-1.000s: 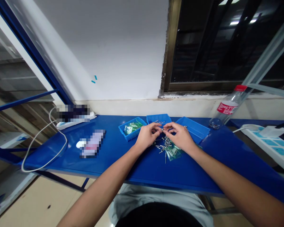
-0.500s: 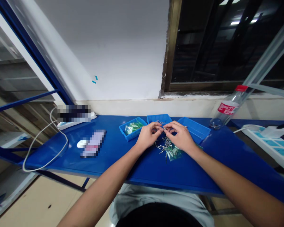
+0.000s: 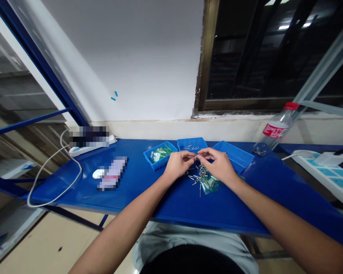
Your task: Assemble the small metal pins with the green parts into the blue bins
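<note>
My left hand (image 3: 177,164) and my right hand (image 3: 217,164) meet fingertip to fingertip above the table. Both are pinched closed around a small metal piece (image 3: 197,156), mostly covered by the fingers, so its kind is unclear. Beneath them lies a loose pile of thin metal pins or screws (image 3: 199,174). Small clear greenish plastic packets (image 3: 210,185) lie against the pile, close to my right wrist. Just beyond my fingers, a blue tray (image 3: 183,144) holds several similar metal pieces. To the left, another blue tray (image 3: 156,164) contains green-tinted packets.
A third blue tray (image 3: 240,158) sits behind my right hand. Farther right stands a plastic bottle (image 3: 277,129) with a red cap. On the blue table (image 3: 148,190), a blurred phone-like object (image 3: 114,173) lies at left, near a white cable (image 3: 80,179). A white power strip (image 3: 326,175) is at right.
My fingertips have drawn slightly closer together and shifted a little toward me, uncovering more of the middle tray. The pile and trays look unchanged.
</note>
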Motion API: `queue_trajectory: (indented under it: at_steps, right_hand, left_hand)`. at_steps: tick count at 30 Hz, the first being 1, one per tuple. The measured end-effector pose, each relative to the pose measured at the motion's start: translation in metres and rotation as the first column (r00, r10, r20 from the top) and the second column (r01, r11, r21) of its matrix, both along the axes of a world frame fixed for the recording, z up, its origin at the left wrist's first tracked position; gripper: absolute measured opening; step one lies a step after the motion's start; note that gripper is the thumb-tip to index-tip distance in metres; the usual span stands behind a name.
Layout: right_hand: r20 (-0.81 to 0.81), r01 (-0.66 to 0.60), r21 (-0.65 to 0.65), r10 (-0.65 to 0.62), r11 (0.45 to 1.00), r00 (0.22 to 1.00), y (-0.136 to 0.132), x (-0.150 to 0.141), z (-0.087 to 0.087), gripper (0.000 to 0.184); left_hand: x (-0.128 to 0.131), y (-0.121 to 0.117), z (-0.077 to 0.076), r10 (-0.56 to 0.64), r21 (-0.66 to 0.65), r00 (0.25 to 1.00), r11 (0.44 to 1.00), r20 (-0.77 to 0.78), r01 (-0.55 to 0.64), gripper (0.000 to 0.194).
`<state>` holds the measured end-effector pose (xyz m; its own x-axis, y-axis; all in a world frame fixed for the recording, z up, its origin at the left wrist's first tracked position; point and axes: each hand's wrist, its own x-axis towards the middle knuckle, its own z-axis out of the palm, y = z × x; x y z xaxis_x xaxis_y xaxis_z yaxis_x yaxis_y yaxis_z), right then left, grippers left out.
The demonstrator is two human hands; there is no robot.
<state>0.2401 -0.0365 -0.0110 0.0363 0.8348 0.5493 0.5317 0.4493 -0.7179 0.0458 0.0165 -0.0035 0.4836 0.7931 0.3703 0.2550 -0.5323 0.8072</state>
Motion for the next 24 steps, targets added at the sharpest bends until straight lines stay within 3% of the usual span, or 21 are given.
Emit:
queue_trajectory:
  at_steps: [3,6,11,17,20,24]
  right_hand:
    - [-0.066,0.002,-0.034,-0.005,0.999,0.998,0.001,-0.001,-0.001,0.02]
    - [-0.093,-0.011,-0.047,0.006,0.999,0.996,0.002,-0.001,-0.001,0.02]
    - [-0.061,-0.04,-0.014,0.039,0.999,0.997,0.004,0.001,-0.004,0.02]
    - [0.028,-0.016,0.057,0.014,0.998,1.0,0.004,0.001,-0.003,0.022]
    - [0.149,0.03,0.114,-0.047,0.993,0.988,0.001,0.0,0.003,0.02]
    - [0.294,0.11,0.241,-0.18,0.964,0.939,0.001,0.009,0.013,0.019]
  left_hand:
    - [0.0,-0.001,0.001,0.017,0.033,1.0,0.999,-0.009,-0.016,0.015]
    - [0.002,0.0,-0.001,0.014,-0.017,0.997,1.0,0.077,-0.013,0.016]
    - [0.003,0.003,-0.003,-0.032,-0.13,0.967,0.989,0.253,0.066,0.023]
    - [0.004,0.003,-0.003,-0.057,-0.124,0.958,0.988,0.28,0.095,0.019]
    - [0.003,0.001,0.0,-0.037,-0.053,0.976,0.997,0.213,0.05,0.011]
    - [-0.002,0.0,0.005,0.043,0.195,0.997,0.98,-0.069,-0.028,0.007]
